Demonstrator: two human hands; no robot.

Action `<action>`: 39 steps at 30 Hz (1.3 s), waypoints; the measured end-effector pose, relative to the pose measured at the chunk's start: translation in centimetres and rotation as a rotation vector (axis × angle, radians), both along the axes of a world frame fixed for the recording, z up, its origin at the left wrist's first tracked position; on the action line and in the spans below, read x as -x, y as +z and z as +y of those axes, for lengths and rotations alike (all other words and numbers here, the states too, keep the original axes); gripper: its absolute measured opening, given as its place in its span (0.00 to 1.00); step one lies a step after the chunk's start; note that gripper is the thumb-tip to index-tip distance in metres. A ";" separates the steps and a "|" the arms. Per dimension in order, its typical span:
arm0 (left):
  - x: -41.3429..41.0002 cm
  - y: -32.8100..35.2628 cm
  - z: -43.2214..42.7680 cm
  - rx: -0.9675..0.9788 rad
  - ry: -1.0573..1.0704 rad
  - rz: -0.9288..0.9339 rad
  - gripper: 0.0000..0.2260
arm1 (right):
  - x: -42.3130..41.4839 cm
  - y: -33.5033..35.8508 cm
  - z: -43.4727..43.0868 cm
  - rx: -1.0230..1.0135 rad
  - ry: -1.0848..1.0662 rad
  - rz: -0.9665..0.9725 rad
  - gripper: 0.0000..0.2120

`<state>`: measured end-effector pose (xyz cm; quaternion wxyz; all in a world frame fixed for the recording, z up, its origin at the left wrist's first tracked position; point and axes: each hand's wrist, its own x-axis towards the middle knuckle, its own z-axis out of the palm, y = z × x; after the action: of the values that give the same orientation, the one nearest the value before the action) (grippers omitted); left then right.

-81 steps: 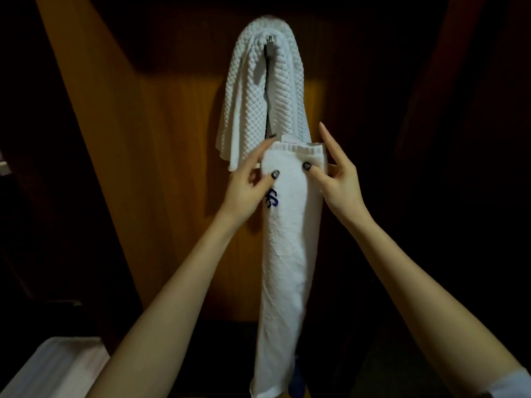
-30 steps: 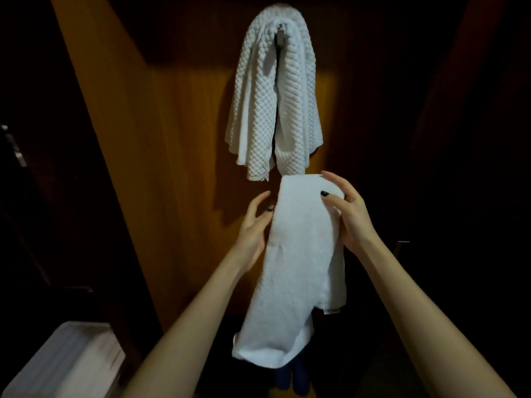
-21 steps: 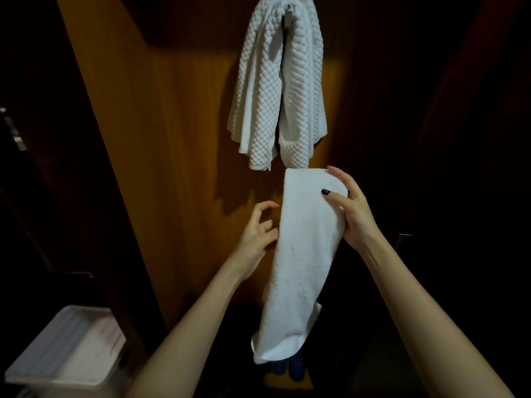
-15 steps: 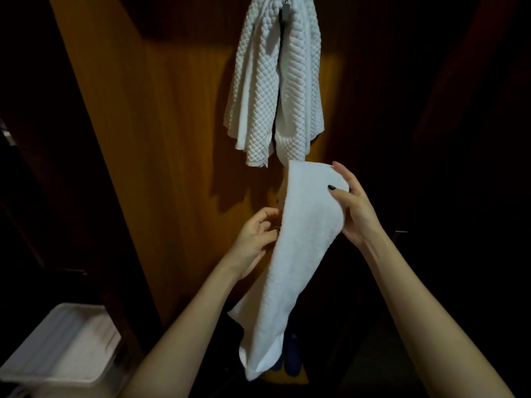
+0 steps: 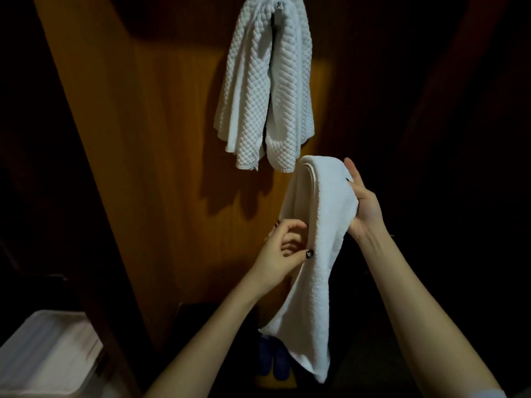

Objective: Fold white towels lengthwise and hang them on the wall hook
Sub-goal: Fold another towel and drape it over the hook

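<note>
A plain white towel (image 5: 319, 239), folded into a long strip and doubled over at its top, hangs between my hands just below the wall hook. My right hand (image 5: 363, 205) holds its upper right edge, fingers behind the cloth and thumb in front. My left hand (image 5: 284, 248) pinches the left edge lower down. A quilted white towel (image 5: 267, 90) hangs draped over the metal hook (image 5: 278, 7) on the wooden wall panel (image 5: 149, 139).
A white lidded bin or box (image 5: 46, 354) sits at the lower left. Dark blue slippers (image 5: 273, 363) lie on the floor under the held towel. Either side of the lit panel is dark.
The long strip was doubled over from its full length. My left hand moved in and took the left edge. The lower end swung slightly. The view tilted downward.
</note>
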<state>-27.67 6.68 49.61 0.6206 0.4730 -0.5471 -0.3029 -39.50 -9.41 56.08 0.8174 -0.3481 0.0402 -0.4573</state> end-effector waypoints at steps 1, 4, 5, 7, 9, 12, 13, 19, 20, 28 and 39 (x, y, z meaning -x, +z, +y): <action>0.2 -0.2 -0.1 0.012 0.020 -0.038 0.19 | 0.0 0.0 -0.1 -0.003 -0.011 0.004 0.19; 0.4 -0.8 -0.6 0.023 0.050 -0.077 0.15 | 0.1 0.1 -0.4 0.007 -0.084 0.041 0.19; 0.5 -1.0 -0.7 0.015 0.030 -0.076 0.14 | 0.1 0.1 -0.5 0.016 -0.111 0.059 0.19; 0.6 -1.4 -1.0 -0.015 -0.020 -0.092 0.13 | 0.3 0.3 -0.8 0.032 -0.148 0.083 0.18; 0.7 -1.9 -1.1 -0.030 -0.002 -0.117 0.14 | 0.5 0.6 -1.1 0.040 -0.172 0.090 0.17; 0.3 -2.8 -1.1 -0.024 0.065 -0.117 0.13 | 1.1 1.2 -1.5 0.045 -0.198 0.077 0.17; 0.2 -3.1 -1.0 -0.031 0.084 -0.124 0.14 | 1.3 1.3 -1.6 0.049 -0.202 0.078 0.17; -0.9 -2.4 -1.0 0.040 0.201 -0.273 0.17 | 1.7 1.3 -1.8 -0.044 -0.219 0.038 0.17; -1.2 -1.9 -0.9 0.066 0.219 -0.285 0.18 | 1.8 1.4 -1.8 -0.068 -0.212 0.013 0.17; -3.2 -0.9 -0.5 -0.114 0.126 -0.475 0.06 | 0.8 2.7 -1.6 -0.011 -0.201 -0.019 0.19; -3.8 -3.6 1.0 -0.192 0.065 -0.334 0.10 | 0.3 3.5 -1.4 0.013 -0.246 0.036 0.20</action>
<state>-23.83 7.64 45.98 0.4828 0.5910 -0.5956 -0.2509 -39.78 -10.85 59.62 0.7520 -0.3538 0.0943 -0.5481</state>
